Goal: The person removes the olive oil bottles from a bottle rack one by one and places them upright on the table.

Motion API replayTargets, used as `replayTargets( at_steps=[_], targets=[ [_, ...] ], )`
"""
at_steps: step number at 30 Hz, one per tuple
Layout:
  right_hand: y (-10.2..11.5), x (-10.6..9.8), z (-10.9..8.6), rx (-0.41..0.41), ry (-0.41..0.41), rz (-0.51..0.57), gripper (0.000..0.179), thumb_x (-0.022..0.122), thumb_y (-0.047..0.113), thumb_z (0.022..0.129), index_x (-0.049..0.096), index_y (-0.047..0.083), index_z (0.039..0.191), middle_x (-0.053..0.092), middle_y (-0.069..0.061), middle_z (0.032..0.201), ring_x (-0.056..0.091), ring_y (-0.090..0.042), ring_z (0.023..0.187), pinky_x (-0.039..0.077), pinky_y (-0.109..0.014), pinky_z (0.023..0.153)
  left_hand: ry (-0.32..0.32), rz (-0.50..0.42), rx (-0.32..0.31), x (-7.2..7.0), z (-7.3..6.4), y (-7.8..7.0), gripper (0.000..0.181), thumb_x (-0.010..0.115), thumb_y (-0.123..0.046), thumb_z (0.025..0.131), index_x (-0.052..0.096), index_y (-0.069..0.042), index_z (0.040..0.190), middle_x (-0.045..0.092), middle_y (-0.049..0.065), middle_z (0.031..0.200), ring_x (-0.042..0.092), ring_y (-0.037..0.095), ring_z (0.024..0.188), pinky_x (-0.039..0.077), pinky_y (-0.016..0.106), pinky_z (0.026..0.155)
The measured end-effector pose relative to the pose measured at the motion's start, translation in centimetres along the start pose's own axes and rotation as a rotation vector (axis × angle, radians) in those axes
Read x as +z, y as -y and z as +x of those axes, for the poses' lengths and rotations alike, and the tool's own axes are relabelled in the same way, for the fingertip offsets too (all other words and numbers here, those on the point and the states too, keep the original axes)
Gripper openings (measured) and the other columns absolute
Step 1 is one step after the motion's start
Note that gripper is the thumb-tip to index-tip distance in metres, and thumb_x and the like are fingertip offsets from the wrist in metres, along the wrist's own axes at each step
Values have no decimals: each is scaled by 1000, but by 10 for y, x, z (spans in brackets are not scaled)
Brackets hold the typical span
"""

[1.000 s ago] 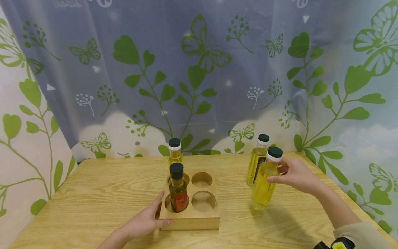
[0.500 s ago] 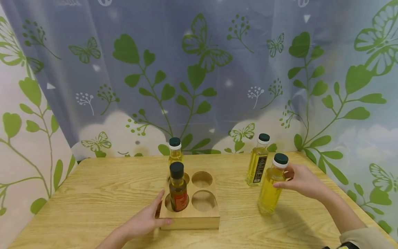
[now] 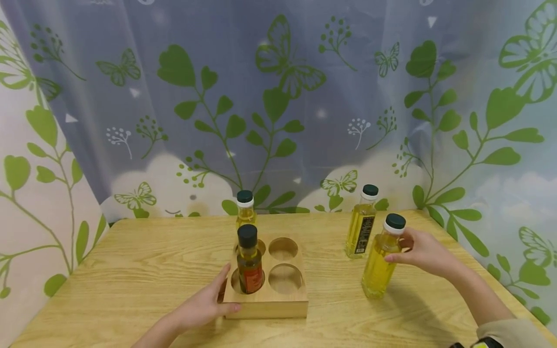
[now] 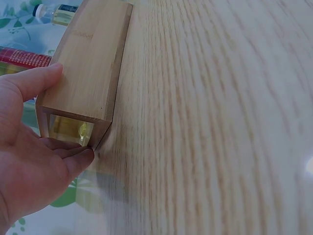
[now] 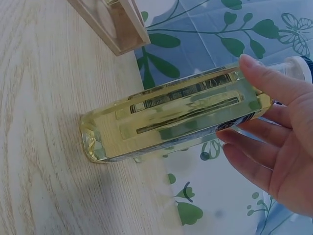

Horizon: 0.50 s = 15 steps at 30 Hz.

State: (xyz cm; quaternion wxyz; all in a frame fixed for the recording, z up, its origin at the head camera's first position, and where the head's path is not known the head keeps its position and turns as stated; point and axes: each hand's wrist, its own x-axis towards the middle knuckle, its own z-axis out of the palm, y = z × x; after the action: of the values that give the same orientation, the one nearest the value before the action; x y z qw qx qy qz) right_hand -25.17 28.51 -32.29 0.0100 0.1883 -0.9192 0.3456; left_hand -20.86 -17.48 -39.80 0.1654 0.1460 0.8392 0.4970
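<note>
A wooden bottle holder [image 3: 300, 290] with round holes stands near the front of the table. My left hand [image 3: 197, 309] grips its left end, thumb on the front face and fingers at the open side, as the left wrist view shows. In its front left hole sits a dark bottle [image 3: 250, 270] with a red label; behind that stands a yellow oil bottle [image 3: 245, 215]. To the right, my right hand [image 3: 419, 253] holds another oil bottle [image 3: 378, 268] just below its neck. This bottle [image 5: 166, 117] leans slightly, its base close over the table.
One more oil bottle [image 3: 361, 229], with a black label and dark green cap, stands upright behind the held one. Both right-hand holes of the holder show bare insides. A patterned curtain [image 3: 278, 145] hangs along the table's back edge [image 3: 174, 220].
My right hand has moved the oil bottle a little to the right and nearer, uncovering the label of the bottle behind. My left hand and the holder have stayed put.
</note>
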Motion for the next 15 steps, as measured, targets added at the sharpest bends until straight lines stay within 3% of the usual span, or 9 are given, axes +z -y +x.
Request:
replayTargets(
  at_steps=[12,15],
  targets=[
    [-6,-6,-8,-22,11,59,51,69,20,85,49,-7,123,58,-22,113,59,-34,100,52,-28,72,3,-3,1,0,1,1,101,69,-32,84,-3,1,147,12,38,144,24,51,129,25,59,102],
    [-8,-10,-12,-32,15,108,46,67,17,87,50,-6,123,57,-22,113,61,-24,98,53,-28,72,4,-4,3,0,1,2,101,68,-32,84,-4,1,147,11,38,144,24,51,129,24,59,103]
  ],
)
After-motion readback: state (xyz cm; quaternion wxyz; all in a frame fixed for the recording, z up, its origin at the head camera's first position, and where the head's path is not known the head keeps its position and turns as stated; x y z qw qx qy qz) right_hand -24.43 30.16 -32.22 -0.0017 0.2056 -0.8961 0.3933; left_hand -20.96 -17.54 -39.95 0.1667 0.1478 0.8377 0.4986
